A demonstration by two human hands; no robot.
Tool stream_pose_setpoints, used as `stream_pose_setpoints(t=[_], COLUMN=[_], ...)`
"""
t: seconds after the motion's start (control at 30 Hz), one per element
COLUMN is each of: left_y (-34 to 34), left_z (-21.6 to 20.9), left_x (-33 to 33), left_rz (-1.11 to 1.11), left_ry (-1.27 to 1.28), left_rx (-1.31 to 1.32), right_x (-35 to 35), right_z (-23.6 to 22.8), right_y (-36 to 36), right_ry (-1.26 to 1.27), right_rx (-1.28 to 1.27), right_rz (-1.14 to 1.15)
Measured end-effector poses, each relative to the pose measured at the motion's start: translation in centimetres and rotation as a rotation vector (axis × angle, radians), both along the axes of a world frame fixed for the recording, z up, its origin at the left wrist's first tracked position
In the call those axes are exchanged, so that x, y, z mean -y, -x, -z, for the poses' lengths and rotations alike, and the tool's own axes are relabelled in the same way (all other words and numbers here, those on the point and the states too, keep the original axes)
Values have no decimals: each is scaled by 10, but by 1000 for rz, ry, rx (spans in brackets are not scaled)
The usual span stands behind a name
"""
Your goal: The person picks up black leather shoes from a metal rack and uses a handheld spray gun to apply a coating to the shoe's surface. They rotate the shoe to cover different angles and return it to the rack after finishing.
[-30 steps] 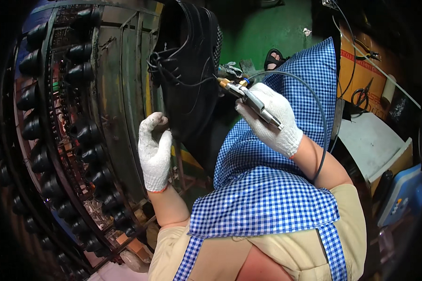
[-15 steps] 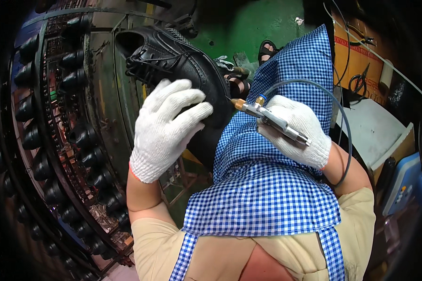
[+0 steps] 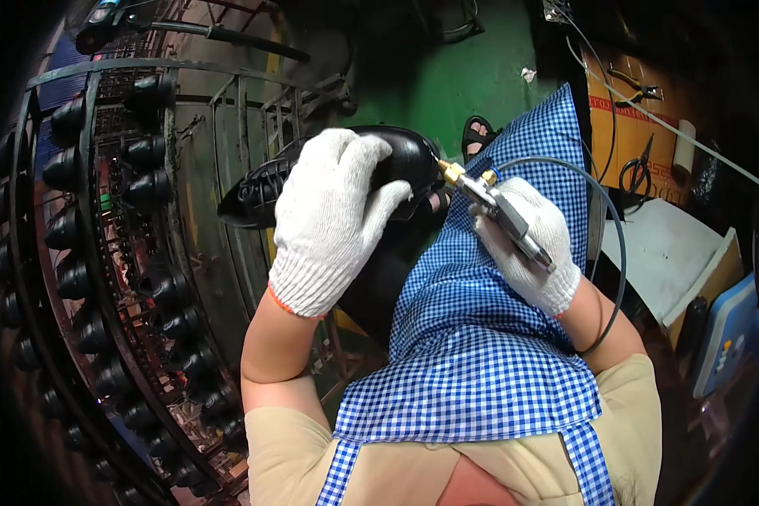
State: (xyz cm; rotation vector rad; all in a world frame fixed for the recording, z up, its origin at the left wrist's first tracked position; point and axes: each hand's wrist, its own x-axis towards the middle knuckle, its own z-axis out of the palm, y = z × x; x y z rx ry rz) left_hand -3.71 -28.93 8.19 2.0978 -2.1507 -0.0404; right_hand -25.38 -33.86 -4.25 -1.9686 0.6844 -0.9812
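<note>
A black lace-up leather shoe [image 3: 401, 156] lies sideways in front of me, toe to the right and its laced opening to the left. My left hand [image 3: 333, 215], in a white knit glove, lies over the middle of the shoe. Its fingers curl across the upper, with the thumb apart on the near side; the fingertips are partly hidden. In my gloved right hand [image 3: 531, 244] is a slim metal spray gun [image 3: 506, 211] with a brass nozzle and a grey hose. The nozzle tip points at the toe, very close to it; contact cannot be told.
Metal racks [image 3: 88, 253] with many black shoes stand on the left. To the right are a cardboard box [image 3: 624, 118] with pliers [image 3: 632, 84] and black scissors [image 3: 638, 173] on it, a white sheet [image 3: 658, 253] and a blue case [image 3: 725, 337]. A checked apron [image 3: 481, 371] covers my lap.
The shoe has turned, its opening now lower and its toe higher. My left hand has moved up and right, over the upper. The spray gun's nozzle has shifted slightly up and right.
</note>
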Motion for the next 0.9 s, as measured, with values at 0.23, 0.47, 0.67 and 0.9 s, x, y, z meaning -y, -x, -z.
stream_pose_setpoints(t=[0.23,0.47,0.67,0.9], left_y=[-11,-78,-125,-126], left_z=[6,-8,-6,-3], left_x=[35,74,62,49], left_rz=[-146,-369,-569,-682], left_ry=[42,-252,-296,-246], left_rx=[238,247,73,-97], right_x=[19,12,-5,-29], right_z=[13,18,16,11], right_y=[-54,-107,-111,-87], right_ry=[18,-146,-61,-51], right_rx=[180,167,63,3], right_rz=[126,11,-97,-235])
